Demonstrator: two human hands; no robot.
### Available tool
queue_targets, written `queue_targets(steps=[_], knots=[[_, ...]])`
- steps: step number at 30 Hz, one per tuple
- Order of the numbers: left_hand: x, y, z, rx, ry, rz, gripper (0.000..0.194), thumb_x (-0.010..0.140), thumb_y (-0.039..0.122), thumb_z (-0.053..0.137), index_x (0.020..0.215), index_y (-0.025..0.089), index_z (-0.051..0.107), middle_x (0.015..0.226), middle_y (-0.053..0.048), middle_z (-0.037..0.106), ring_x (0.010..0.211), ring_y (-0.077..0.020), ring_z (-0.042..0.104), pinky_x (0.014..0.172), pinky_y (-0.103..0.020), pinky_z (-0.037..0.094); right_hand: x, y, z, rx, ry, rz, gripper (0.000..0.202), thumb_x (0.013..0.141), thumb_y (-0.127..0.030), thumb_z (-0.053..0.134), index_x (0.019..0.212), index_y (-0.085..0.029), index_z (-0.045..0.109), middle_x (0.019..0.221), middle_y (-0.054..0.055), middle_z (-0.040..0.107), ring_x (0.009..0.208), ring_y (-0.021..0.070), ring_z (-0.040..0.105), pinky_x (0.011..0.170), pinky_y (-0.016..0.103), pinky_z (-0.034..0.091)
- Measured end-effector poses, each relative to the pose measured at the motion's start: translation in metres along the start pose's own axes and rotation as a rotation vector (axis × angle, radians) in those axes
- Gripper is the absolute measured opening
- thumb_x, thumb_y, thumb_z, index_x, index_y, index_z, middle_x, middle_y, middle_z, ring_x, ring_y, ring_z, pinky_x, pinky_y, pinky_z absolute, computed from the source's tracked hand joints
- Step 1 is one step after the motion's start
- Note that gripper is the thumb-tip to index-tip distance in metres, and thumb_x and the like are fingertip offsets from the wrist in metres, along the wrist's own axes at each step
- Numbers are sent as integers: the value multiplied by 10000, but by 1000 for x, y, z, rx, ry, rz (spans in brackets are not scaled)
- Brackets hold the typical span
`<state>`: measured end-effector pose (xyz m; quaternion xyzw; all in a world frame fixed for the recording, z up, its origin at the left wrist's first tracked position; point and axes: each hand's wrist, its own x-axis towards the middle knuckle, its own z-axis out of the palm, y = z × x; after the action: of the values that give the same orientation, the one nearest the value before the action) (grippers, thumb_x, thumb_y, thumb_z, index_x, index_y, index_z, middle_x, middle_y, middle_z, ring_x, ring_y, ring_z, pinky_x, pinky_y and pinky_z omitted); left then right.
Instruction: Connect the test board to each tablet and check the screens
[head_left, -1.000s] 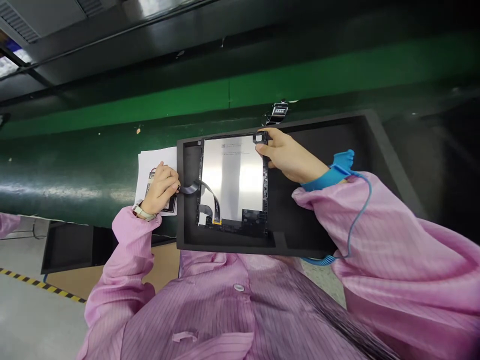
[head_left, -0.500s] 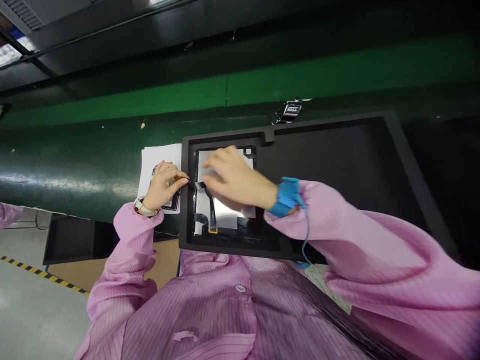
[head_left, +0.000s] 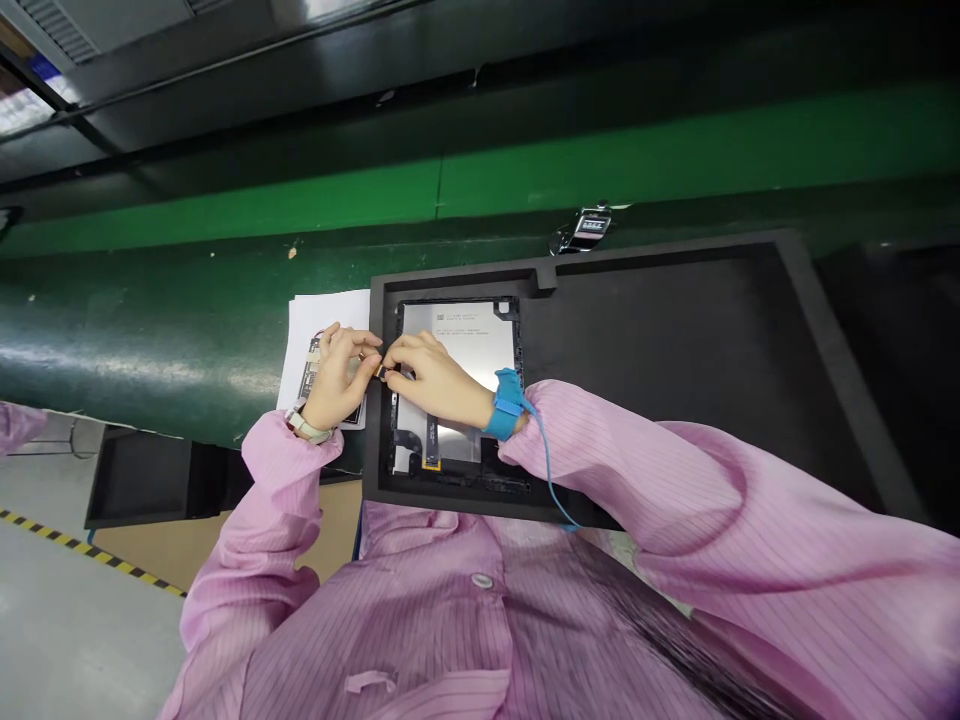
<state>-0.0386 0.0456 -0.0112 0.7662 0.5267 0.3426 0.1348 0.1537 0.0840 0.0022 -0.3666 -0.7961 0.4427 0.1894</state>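
The fingertips of both hands pinch together on the end of a black ribbon cable (head_left: 381, 373), the left hand (head_left: 339, 375) from the left, the right hand (head_left: 435, 378) from the right. The cable runs off the silver panel (head_left: 469, 340) seated in the black foam tray (head_left: 675, 330), under the right hand. A paper sheet (head_left: 315, 315) lies beneath the left hand.

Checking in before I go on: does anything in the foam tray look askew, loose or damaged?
Nothing looks damaged. The silver panel sits square in the black foam tray. Only the black flex ribbon is loose at its free end, pinched between left hand and right hand.
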Motion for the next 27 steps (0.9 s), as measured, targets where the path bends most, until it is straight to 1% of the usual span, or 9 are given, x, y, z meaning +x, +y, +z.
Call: queue_targets(steps=[7, 10, 12, 14, 17, 19, 22, 24, 27], knots=[[0, 7, 10, 90, 110, 64, 101, 1026, 310, 485, 1047, 241, 555, 889, 2, 685, 921, -192, 672, 1172, -492, 358, 2, 1, 6, 53, 34, 0, 216, 963, -269, 538, 770, -197, 600, 960, 58, 661, 957, 208, 538, 972, 390, 373], [3, -1, 9, -34, 146, -75, 120, 1006, 345, 530, 1057, 239, 553, 873, -4, 666, 877, -190, 676, 1087, -466, 453, 2, 1, -4, 81, 12, -24, 289, 996, -314, 508, 743, -200, 588, 919, 49, 656, 933, 202, 558, 963, 383, 387], [6, -6, 6, -130, 310, -251, 132, 991, 343, 532, 1064, 233, 541, 895, -23, 651, 855, -189, 676, 953, -414, 538, 2, 5, -19, 95, 46, -17, 327, 1021, -320, 445, 740, -207, 570, 890, 47, 653, 911, 203, 579, 936, 372, 411], [4, -3, 2, -107, 612, -356, 119, 983, 282, 491, 1082, 230, 530, 1003, -59, 646, 962, -201, 676, 940, -402, 555, 1, 13, -36, 19, 171, 35, 364, 1047, -330, 356, 758, -217, 546, 898, 63, 653, 931, 226, 592, 919, 384, 424], [-11, 29, 0, 79, 885, -214, 188, 989, 192, 437, 1137, 256, 534, 1153, -66, 611, 1180, -223, 616, 1080, -462, 497, -3, 28, -57, -243, 327, 147, 339, 1051, -367, 331, 857, -216, 564, 1011, 119, 674, 1024, 292, 592, 941, 438, 429], [-27, 61, 4, 71, 648, -68, 190, 1006, 186, 460, 1130, 279, 570, 1139, -48, 622, 1170, -227, 623, 1059, -466, 511, -5, 35, -62, -401, 315, 164, 309, 1038, -373, 368, 953, -185, 599, 1082, 163, 686, 1073, 329, 593, 1000, 481, 420], [-49, 99, 17, 105, 116, -107, 314, 1014, 201, 512, 1324, 234, 551, 1406, -141, 565, 1349, -278, 543, 1108, -486, 490, -3, 37, -62, -539, 264, 127, 371, 1040, -367, 362, 1070, -107, 625, 1103, 209, 698, 1093, 354, 602, 1114, 536, 353], [-57, 107, 27, 125, 22, -151, 347, 1041, 195, 455, 1381, 204, 520, 1451, -177, 544, 1384, -276, 527, 1125, -487, 486, 2, 33, -63, -557, 242, 140, 425, 1046, -381, 352, 1116, -66, 628, 1122, 234, 691, 1107, 367, 599, 1113, 551, 358], [-61, 100, 34, 125, 47, -226, 363, 1072, 228, 386, 1412, 205, 513, 1474, -182, 548, 1434, -276, 500, 1169, -516, 457, 8, 24, -75, -505, 195, 194, 419, 1025, -370, 413, 1145, -38, 640, 1190, 258, 656, 1174, 392, 557, 1045, 551, 434]])
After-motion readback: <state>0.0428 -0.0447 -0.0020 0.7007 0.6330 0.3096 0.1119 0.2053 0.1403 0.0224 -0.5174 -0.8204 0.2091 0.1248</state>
